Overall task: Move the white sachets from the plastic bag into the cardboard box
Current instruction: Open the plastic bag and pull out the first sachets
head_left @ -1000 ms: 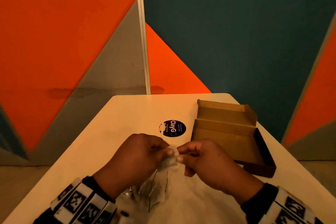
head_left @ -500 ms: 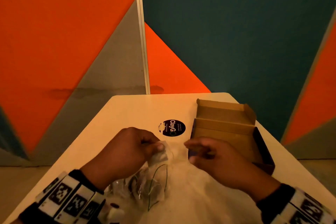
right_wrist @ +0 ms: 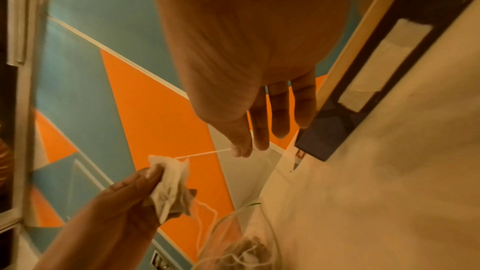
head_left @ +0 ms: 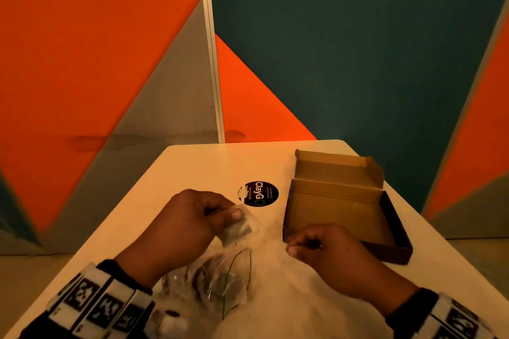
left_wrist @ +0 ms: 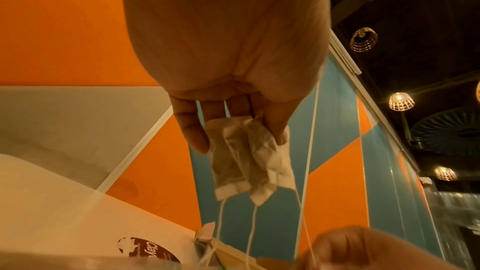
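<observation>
My left hand (head_left: 220,212) pinches a small bunch of white sachets (head_left: 241,228) between thumb and fingers, just above the table. In the left wrist view the sachets (left_wrist: 244,159) hang from the fingers with strings trailing down. My right hand (head_left: 297,248) is a little to the right, near the box's front-left corner. It pinches a thin white string (right_wrist: 202,153) that runs taut to the sachets (right_wrist: 171,182). The clear plastic bag (head_left: 220,286) lies crumpled under my left wrist, with more sachets inside. The open cardboard box (head_left: 336,215) stands at the right, its floor bare.
A round black ClayGo sticker (head_left: 258,193) is on the white table (head_left: 192,168), left of the box. The box lid stands up at the back. Orange, grey and teal wall panels rise behind the table's far edge.
My hands have drawn apart. The right hand let go of the sachets and moved right and nearer, pulling a string taut. The left hand still holds the sachets.
</observation>
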`<state>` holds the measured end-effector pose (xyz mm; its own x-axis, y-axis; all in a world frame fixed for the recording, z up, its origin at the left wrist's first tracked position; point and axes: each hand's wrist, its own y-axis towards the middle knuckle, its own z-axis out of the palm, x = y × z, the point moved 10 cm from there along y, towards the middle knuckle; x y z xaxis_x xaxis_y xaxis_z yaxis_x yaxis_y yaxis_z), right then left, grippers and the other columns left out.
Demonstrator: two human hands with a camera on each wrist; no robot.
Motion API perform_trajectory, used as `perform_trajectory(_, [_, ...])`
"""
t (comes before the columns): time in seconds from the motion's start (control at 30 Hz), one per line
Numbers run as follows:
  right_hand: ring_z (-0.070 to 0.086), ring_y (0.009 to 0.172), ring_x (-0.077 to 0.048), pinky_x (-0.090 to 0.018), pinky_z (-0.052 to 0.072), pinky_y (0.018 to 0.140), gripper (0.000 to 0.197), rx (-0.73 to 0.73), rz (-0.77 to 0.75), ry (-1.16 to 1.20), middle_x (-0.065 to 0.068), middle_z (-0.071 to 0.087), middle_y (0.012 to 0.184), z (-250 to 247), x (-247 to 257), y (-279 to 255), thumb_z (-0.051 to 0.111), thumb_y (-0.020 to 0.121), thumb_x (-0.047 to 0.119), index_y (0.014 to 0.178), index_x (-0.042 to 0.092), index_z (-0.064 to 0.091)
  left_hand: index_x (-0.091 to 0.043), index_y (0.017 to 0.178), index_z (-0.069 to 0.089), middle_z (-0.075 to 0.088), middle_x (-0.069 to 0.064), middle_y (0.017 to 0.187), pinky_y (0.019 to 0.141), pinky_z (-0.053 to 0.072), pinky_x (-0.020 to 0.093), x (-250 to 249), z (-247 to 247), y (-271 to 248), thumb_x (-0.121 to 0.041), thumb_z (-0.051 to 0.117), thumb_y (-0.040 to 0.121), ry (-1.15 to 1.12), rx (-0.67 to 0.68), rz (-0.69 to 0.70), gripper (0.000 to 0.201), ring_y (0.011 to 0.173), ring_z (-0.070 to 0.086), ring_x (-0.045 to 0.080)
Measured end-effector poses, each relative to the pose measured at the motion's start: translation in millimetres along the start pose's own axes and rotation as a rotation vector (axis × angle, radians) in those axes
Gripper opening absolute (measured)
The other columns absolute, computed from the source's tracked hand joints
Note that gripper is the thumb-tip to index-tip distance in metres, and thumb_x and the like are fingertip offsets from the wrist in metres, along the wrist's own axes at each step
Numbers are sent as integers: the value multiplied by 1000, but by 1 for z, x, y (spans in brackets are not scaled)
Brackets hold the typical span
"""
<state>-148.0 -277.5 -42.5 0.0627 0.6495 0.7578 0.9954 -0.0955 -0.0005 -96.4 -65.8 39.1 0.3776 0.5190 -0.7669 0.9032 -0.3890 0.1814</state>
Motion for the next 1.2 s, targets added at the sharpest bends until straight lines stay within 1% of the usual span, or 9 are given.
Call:
perform_trajectory(0.17, [61, 93, -4, -22, 52, 81, 12, -244, -45, 12, 21, 63, 98, -20, 14, -6, 68, 90, 32, 93, 43, 64, -19, 82, 81, 78, -4, 77, 66, 53, 11, -3, -3, -4, -20, 68, 91, -173, -100, 28, 15, 70, 73, 8])
perform_trajectory(0.27, [58, 80, -2, -23, 52, 71, 14, -367, -199, 185, 20, 59, 89, -27, 57, -19, 70, 85, 39, 95, 45, 63, -17, 84, 81, 79, -1, 80, 70, 56, 13, -5, 4, -8, -16, 67, 90, -310, -131, 32, 15, 74, 74, 11])
perform_trajectory(0.4, [54, 73, -2, -16, 41, 62, 9, -330, -224, 165, 21, 60, 89, -11, 81, -19, 69, 86, 43, 95, 43, 65, -18, 86, 81, 79, -2, 79, 71, 56, 15, -8, 12, -11, -16, 68, 90, -338, -148, 67, 14, 76, 75, 10])
perform_trajectory(0.53, [60, 73, -4, -18, 48, 62, 9, -320, -164, 247, 19, 67, 82, -9, 71, -15, 71, 87, 36, 82, 42, 67, -21, 90, 81, 79, -5, 84, 79, 58, 25, -6, 13, -15, -22, 68, 89, -318, -150, 78, 13, 80, 75, 10])
perform_trajectory(0.67, [65, 80, -5, -28, 56, 75, 4, -171, -131, 223, 18, 70, 83, -4, 66, -16, 70, 88, 35, 86, 36, 73, -24, 94, 81, 79, -8, 89, 75, 53, 13, -6, 8, -22, -42, 59, 86, -294, -107, 126, 29, 83, 74, 5])
perform_trajectory(0.77, [62, 80, -5, -23, 53, 74, 9, -6, -149, 81, 20, 68, 87, 5, 72, -18, 66, 91, 35, 93, 36, 75, -26, 95, 80, 77, -17, 96, 77, 48, 5, -6, 6, -25, -50, 57, 88, -244, -92, 153, 34, 93, 70, -2])
perform_trajectory(0.87, [58, 77, -3, -15, 44, 68, 12, -3, -193, -28, 22, 62, 89, 7, 83, -20, 64, 94, 35, 99, 35, 74, -34, 101, 78, 74, -23, 104, 85, 50, 13, -13, 14, -28, -65, 55, 84, -86, -53, 227, 42, 103, 66, -2])
perform_trajectory(1.03, [55, 79, 2, -15, 42, 71, 12, -70, -242, 42, 20, 64, 95, 4, 90, -18, 68, 90, 36, 99, 39, 75, -36, 108, 76, 73, -24, 105, 83, 51, 14, -19, 24, -30, -29, 70, 90, -72, -53, 261, 20, 102, 66, -3])
perform_trajectory(1.2, [52, 64, 7, -11, 39, 56, 10, -230, -282, 120, 32, 60, 72, -8, 92, -20, 72, 87, 31, 91, 40, 75, -25, 109, 76, 78, -9, 104, 88, 58, 25, -12, 25, -27, -12, 68, 88, -378, -18, 161, 26, 101, 72, 8])
